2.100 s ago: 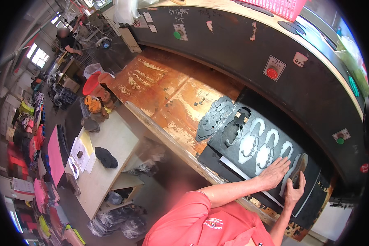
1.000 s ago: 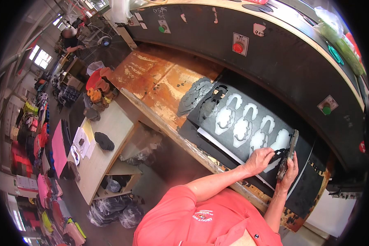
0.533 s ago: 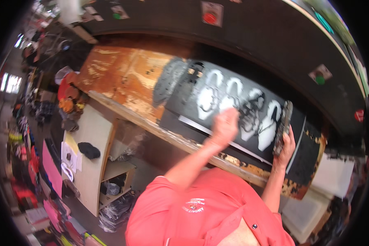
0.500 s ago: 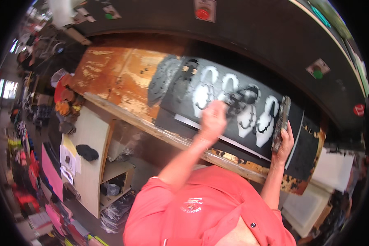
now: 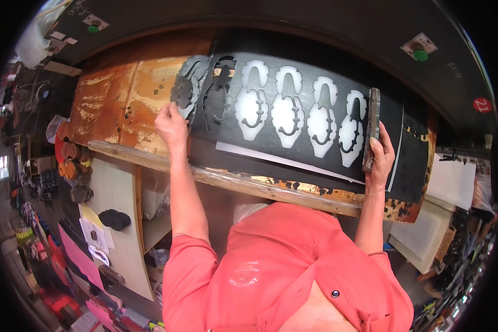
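A black sheet [image 5: 263, 141] lies on the board, with a row of shoe-upper-shaped cut-outs [image 5: 287, 113] showing white through it. To its left is a pile of dark cut-out pieces [image 5: 189, 88]. My left hand [image 5: 172, 126] is at the pile's near edge, fingers pinched on a dark cut-out piece; which layer is hard to make out. My right hand [image 5: 382, 155] grips a cutting die [image 5: 372, 130], a narrow dark metal form seen on edge, at the right of the last cut-out. Its cutting outline is hidden from this side.
Under the sheet is a worn brown cutting board [image 5: 108, 102] with a wooden rail [image 5: 227, 180] along its front. A dark machine beam [image 5: 293, 22] with green buttons [image 5: 420, 55] spans the back. A pale side panel [image 5: 113, 188] and white boards [image 5: 451, 177] flank the bench.
My left hand has swept left from the middle of the sheet to the pile, carrying a dark piece off the cut-outs. My right hand still holds the die beside the last cut-out.
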A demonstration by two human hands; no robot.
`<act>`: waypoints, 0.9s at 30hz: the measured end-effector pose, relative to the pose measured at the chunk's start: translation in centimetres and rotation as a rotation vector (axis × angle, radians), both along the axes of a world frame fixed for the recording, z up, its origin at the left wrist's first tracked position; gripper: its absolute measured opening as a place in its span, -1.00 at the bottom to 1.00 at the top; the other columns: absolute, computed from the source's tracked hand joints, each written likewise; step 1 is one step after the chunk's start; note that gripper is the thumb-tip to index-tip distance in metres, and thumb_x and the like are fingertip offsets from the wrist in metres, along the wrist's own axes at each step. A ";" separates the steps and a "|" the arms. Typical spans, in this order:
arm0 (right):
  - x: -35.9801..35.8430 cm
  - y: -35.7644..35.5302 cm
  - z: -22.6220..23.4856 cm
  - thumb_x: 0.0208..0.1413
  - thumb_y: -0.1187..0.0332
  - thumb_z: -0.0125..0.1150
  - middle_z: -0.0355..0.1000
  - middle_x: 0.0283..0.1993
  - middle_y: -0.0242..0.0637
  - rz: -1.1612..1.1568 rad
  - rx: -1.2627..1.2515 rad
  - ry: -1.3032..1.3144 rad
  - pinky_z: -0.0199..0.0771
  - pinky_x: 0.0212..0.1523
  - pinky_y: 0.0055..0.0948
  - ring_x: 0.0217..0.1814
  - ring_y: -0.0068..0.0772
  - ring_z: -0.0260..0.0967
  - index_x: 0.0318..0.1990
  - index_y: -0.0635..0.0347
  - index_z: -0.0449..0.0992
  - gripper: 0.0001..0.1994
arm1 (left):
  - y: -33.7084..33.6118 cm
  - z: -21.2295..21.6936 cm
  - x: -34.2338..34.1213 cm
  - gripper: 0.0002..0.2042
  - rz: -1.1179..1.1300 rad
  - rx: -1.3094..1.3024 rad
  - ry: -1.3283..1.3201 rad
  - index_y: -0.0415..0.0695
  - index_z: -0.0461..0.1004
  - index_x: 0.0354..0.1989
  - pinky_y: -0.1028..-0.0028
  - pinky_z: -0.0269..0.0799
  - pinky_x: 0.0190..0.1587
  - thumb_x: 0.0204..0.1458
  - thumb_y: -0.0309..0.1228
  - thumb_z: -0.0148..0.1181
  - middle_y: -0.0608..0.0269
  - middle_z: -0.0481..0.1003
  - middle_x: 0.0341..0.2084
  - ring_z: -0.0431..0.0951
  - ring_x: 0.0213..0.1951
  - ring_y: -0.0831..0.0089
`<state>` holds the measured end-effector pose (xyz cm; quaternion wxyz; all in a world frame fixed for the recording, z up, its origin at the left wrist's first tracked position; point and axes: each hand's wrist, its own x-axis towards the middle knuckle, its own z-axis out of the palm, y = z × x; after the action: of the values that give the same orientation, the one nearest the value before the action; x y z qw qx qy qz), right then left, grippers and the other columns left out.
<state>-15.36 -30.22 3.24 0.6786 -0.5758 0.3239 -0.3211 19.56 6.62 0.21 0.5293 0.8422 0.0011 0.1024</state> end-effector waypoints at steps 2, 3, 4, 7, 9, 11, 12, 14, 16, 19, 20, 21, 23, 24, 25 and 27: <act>0.0 0.2 0.1 0.25 0.42 0.26 0.51 0.25 -0.23 0.012 -0.024 -0.005 0.42 0.23 -0.56 0.17 -0.54 0.48 0.43 0.43 0.38 -0.40 | 1.1 -1.3 0.6 -0.71 0.030 -0.029 0.010 -0.44 0.63 -0.09 0.43 0.51 -0.60 0.33 -0.37 0.22 0.06 0.64 -0.45 0.59 -0.60 0.45; 0.1 0.4 0.1 0.21 0.44 0.30 0.50 0.26 -0.18 0.000 -0.016 0.006 0.44 0.22 -0.54 0.17 -0.50 0.49 0.43 0.44 0.37 -0.37 | 1.7 -1.7 1.0 -0.72 0.040 -0.023 0.026 -0.42 0.64 -0.08 0.42 0.50 -0.60 0.33 -0.36 0.23 0.09 0.65 -0.44 0.58 -0.61 0.45; 0.1 0.4 0.3 0.18 0.46 0.34 0.50 0.26 -0.13 -0.037 -0.003 0.041 0.46 0.21 -0.52 0.17 -0.46 0.50 0.44 0.45 0.36 -0.35 | 2.0 -2.2 1.4 -0.72 0.107 0.050 0.047 -0.37 0.65 -0.08 0.43 0.46 -0.64 0.33 -0.34 0.24 0.12 0.65 -0.43 0.56 -0.63 0.46; 0.3 0.6 0.3 0.12 0.46 0.43 0.50 0.27 -0.13 -0.067 -0.005 0.054 0.48 0.21 -0.47 0.20 -0.42 0.50 0.43 0.44 0.38 -0.31 | 3.0 -2.3 2.0 -0.66 0.066 0.384 -0.175 -0.31 0.68 0.00 0.17 0.58 -0.03 0.25 -0.26 0.33 -0.01 0.73 -0.24 0.71 -0.21 0.19; 0.0 0.3 0.6 0.13 0.44 0.45 0.52 0.24 -0.13 -0.019 0.062 0.024 0.49 0.17 -0.48 0.17 -0.44 0.50 0.41 0.45 0.39 -0.32 | 2.7 -1.5 1.8 -0.62 0.177 0.690 -0.199 -0.23 0.69 0.08 0.17 0.60 -0.04 0.25 -0.19 0.34 -0.06 0.68 -0.11 0.71 -0.14 0.09; -0.6 -0.4 1.1 0.10 0.42 0.49 0.54 0.22 -0.13 -0.017 0.103 -0.028 0.49 0.18 -0.47 0.17 -0.43 0.51 0.37 0.46 0.43 -0.33 | 1.5 -0.6 0.5 -0.63 0.122 0.541 -0.276 -0.22 0.68 0.10 0.23 0.59 0.00 0.28 -0.20 0.33 -0.05 0.65 -0.09 0.68 -0.07 0.10; -1.0 -0.8 1.4 0.08 0.42 0.51 0.55 0.21 -0.13 -0.036 0.139 -0.044 0.49 0.20 -0.47 0.17 -0.42 0.51 0.36 0.46 0.44 -0.33 | 0.6 -0.1 -0.6 -0.68 0.009 0.399 -0.272 -0.22 0.68 0.09 0.25 0.57 0.05 0.32 -0.26 0.29 -0.02 0.64 -0.04 0.67 -0.03 0.15; -2.1 -1.5 2.0 0.04 0.41 0.56 0.55 0.21 -0.14 -0.023 0.039 -0.032 0.47 0.27 -0.45 0.20 -0.40 0.50 0.33 0.45 0.47 -0.32 | -2.0 0.5 -3.1 -0.70 -0.205 0.339 -0.305 -0.25 0.67 0.10 0.27 0.54 0.13 0.33 -0.31 0.28 0.00 0.63 0.04 0.65 0.03 0.19; -2.8 -2.5 2.4 0.00 0.38 0.59 0.54 0.26 -0.11 -0.032 -0.151 0.048 0.44 0.34 -0.43 0.26 -0.39 0.49 0.31 0.46 0.49 -0.31 | -5.2 0.8 -5.6 -0.70 -0.403 0.298 -0.336 -0.28 0.65 0.11 0.27 0.50 0.20 0.33 -0.35 0.28 -0.02 0.62 0.09 0.62 0.09 0.21; -3.4 -3.8 2.3 -0.09 0.33 0.63 0.49 0.33 0.01 -0.110 -0.419 0.224 0.42 0.40 -0.33 0.35 -0.20 0.47 0.28 0.38 0.54 -0.28 | -9.8 2.1 -9.4 -0.71 -0.487 0.388 -0.412 -0.30 0.63 0.12 0.22 0.45 0.28 0.28 -0.45 0.30 -0.08 0.60 0.13 0.57 0.20 0.09; -3.4 -4.0 2.0 -0.11 0.31 0.63 0.47 0.34 0.04 -0.126 -0.507 0.276 0.41 0.41 -0.29 0.37 -0.14 0.46 0.27 0.36 0.55 -0.28 | -11.5 2.6 -10.7 -0.70 -0.491 0.383 -0.406 -0.30 0.63 0.12 0.21 0.44 0.30 0.26 -0.47 0.30 -0.09 0.60 0.14 0.56 0.22 0.06; -3.3 -4.0 1.6 -0.14 0.30 0.64 0.46 0.36 0.08 -0.154 -0.551 0.327 0.41 0.42 -0.26 0.39 -0.08 0.46 0.27 0.33 0.57 -0.27 | -13.2 3.1 -12.0 -0.69 -0.610 0.306 -0.412 -0.30 0.61 0.14 0.21 0.43 0.31 0.26 -0.48 0.30 -0.09 0.59 0.15 0.55 0.24 0.05; -3.1 -3.5 0.7 -0.16 0.21 0.59 0.40 0.38 0.21 -0.151 -0.704 0.482 0.39 0.44 -0.13 0.45 0.11 0.37 0.22 0.30 0.61 -0.30 | -17.1 3.3 -15.0 -0.66 -0.821 0.198 -0.357 -0.28 0.59 0.19 0.18 0.41 0.33 0.25 -0.49 0.30 -0.10 0.57 0.17 0.52 0.26 0.00; -2.8 -3.1 0.2 -0.14 0.20 0.56 0.39 0.37 0.24 -0.148 -0.770 0.579 0.40 0.44 -0.10 0.45 0.15 0.35 0.21 0.32 0.61 -0.31 | -18.9 3.2 -16.3 -0.64 -0.917 0.155 -0.320 -0.27 0.57 0.21 0.15 0.40 0.34 0.25 -0.48 0.30 -0.11 0.56 0.18 0.51 0.27 -0.03; -2.4 -2.9 -0.3 -0.15 0.20 0.51 0.38 0.34 0.31 -0.109 -0.982 0.606 0.44 0.38 -0.04 0.39 0.25 0.35 0.19 0.35 0.61 -0.32 | -20.7 2.9 -17.5 -0.61 -0.978 0.179 -0.345 -0.26 0.56 0.22 0.09 0.36 0.37 0.23 -0.45 0.33 -0.11 0.54 0.20 0.49 0.29 -0.06; -2.3 -2.6 -0.8 -0.18 0.23 0.52 0.38 0.30 0.36 -0.142 -1.046 0.578 0.48 0.30 -0.02 0.28 0.30 0.39 0.15 0.38 0.63 -0.34 | -23.0 2.3 -19.3 -0.57 -1.068 0.362 -0.461 -0.21 0.56 0.21 -0.08 0.22 0.44 0.16 -0.39 0.40 -0.08 0.48 0.27 0.39 0.37 -0.11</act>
<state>-17.64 -32.80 2.45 0.1664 -0.8743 0.3319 -0.3128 0.22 -16.42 2.55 0.3425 0.7591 -0.5536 0.0009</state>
